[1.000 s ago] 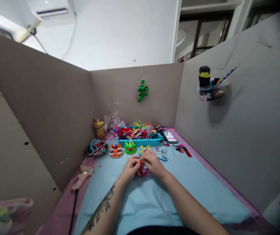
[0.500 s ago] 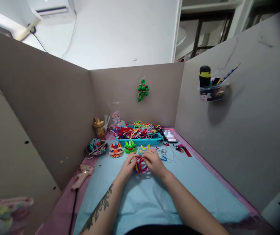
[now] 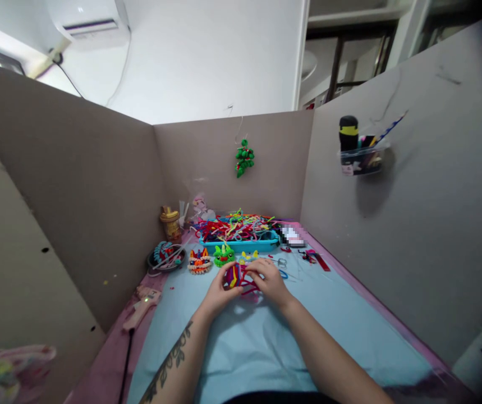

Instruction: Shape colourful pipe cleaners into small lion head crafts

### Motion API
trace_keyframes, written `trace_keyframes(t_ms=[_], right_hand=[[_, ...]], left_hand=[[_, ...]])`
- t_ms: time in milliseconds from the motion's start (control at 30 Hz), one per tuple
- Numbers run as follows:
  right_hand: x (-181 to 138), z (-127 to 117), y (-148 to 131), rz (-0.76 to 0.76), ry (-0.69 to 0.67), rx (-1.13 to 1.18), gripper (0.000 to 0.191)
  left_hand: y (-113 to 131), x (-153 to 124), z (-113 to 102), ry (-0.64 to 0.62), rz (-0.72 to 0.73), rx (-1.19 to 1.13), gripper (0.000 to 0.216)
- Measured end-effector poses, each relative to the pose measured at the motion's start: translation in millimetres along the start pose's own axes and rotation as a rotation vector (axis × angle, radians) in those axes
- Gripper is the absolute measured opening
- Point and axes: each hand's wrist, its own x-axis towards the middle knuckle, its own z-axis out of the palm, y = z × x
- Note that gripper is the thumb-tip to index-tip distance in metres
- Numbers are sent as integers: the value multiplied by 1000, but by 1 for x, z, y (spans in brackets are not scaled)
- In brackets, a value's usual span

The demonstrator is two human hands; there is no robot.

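Between my hands is a pipe-cleaner piece with purple, yellow and red stripes and loose pinkish-red ends on its right. My left hand grips its left side, thumb below and fingers above. My right hand pinches the loose ends at the right; the fingertips are partly hidden. Just beyond my hands stand a green pipe-cleaner animal head, an orange one with white trim, and a yellow-and-blue one partly covered by my right hand.
A blue tray heaped with coloured pipe cleaners stands at the back. Scissors lie right of my hands. A pink glue gun with a cord rests left, near a dark bowl. Grey partitions enclose the table.
The striped piece has turned so its striped face shows more plainly. My left thumb has moved down along it, and my right hand has shifted slightly right.
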Motion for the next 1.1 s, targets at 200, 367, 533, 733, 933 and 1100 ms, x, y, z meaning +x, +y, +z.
trace_keyframes(t_ms=[200, 367, 533, 733, 933, 1100], right_hand=[[5, -5, 3, 88, -71, 93, 6], [8, -8, 5, 179, -138, 157, 6], [7, -9, 7, 297, -213, 259, 9], [5, 6, 4, 412, 85, 262, 18], [2, 28, -2, 438, 241, 233, 20], [-2, 38, -5, 400, 215, 208, 21]], left_hand=[[7, -2, -3, -100, 61, 167, 65], [8, -4, -9, -187, 90, 196, 65], [3, -3, -11, -220, 73, 158, 71], [-5, 5, -10, 332, 156, 316, 60], [5, 2, 6, 309, 30, 102, 59], [7, 4, 14, 367, -70, -228, 76]])
